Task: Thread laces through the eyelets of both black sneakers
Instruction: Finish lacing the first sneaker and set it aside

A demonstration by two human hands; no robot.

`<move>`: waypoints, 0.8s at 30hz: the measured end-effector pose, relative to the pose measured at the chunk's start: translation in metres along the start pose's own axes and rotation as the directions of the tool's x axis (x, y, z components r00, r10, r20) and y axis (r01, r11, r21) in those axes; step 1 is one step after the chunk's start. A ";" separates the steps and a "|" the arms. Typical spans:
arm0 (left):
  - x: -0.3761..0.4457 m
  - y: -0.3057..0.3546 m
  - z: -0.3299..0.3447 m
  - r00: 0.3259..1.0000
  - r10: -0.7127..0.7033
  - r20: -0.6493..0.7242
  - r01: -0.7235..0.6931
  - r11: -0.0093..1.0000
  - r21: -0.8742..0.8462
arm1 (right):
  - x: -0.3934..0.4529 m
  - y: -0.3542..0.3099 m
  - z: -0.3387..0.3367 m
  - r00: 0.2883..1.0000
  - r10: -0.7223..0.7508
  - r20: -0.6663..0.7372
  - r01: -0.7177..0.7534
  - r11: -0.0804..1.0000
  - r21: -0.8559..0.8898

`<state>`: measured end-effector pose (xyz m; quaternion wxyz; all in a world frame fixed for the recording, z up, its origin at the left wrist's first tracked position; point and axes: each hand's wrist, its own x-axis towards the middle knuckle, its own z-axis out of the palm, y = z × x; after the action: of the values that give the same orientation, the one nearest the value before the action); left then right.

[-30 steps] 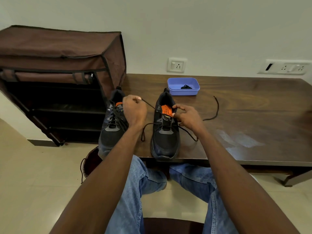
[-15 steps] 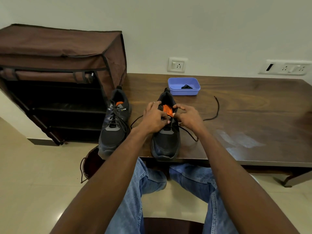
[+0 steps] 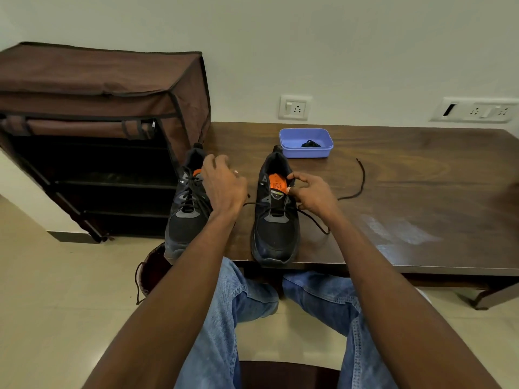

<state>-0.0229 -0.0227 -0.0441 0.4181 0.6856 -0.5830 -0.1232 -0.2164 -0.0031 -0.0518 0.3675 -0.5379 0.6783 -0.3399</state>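
- Shoe rack [image 3: 104,122] of brown fabric stands on the floor at the far left, against the wall; its front is open and its dark shelves show.
- Left sneaker [image 3: 186,214], black with an orange tongue label, stands on the left end of the wooden table [image 3: 421,192], toe pointing to the person. Its laces already cross through the eyelets.
- Left hand [image 3: 224,186] is raised just over this sneaker's right side. Its fingers are curled, and a black lace [image 3: 283,204] runs from under this hand across to the other shoe. I cannot tell surely if the fingers pinch the lace end, because the back of the hand hides it.
- Right sneaker [image 3: 276,220] stands beside the first one, near the table's front edge, toe also to the person. The lace passes only through its lower eyelets; the upper ones look bare.
- Right hand [image 3: 311,195] pinches the right upper edge of this sneaker near the orange tongue, thumb and forefinger closed on it. The two hands are apart, one at each shoe.
- Loose part of the lace lies on the table to the right of this hand.
- Purple tray [image 3: 306,143] sits behind the right sneaker, with something small and black inside.
- Wall sockets [image 3: 295,107] are above the table.
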 end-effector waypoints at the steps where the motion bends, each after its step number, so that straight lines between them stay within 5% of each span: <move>1: 0.000 -0.001 0.000 1.000 -0.028 0.007 0.028 0.999 0.035 | 0.000 0.000 0.001 1.000 -0.001 -0.006 0.001 1.000 -0.010; 5: -0.003 0.007 0.004 0.977 -0.011 0.215 0.019 0.999 -0.035 | -0.003 -0.001 0.000 0.999 -0.036 -0.006 0.036 0.996 -0.079; 9: -0.013 0.016 0.010 0.859 0.059 0.508 -0.059 0.998 -0.016 | -0.004 0.000 0.002 0.998 -0.054 0.012 0.055 0.992 -0.117; 19: -0.006 0.011 -0.001 0.814 0.038 0.580 0.091 0.977 -0.192 | -0.002 -0.006 -0.001 0.995 0.034 0.094 -0.037 0.999 0.030; 24: -0.009 0.012 0.005 0.801 0.117 0.588 -0.065 0.992 -0.110 | -0.005 -0.006 -0.003 0.995 0.020 0.093 -0.026 0.998 0.063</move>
<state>-0.0373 -0.0159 -0.0410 0.2493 0.5658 -0.7108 -0.3353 -0.2156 0.0008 -0.0449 0.4194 -0.5332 0.6553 -0.3321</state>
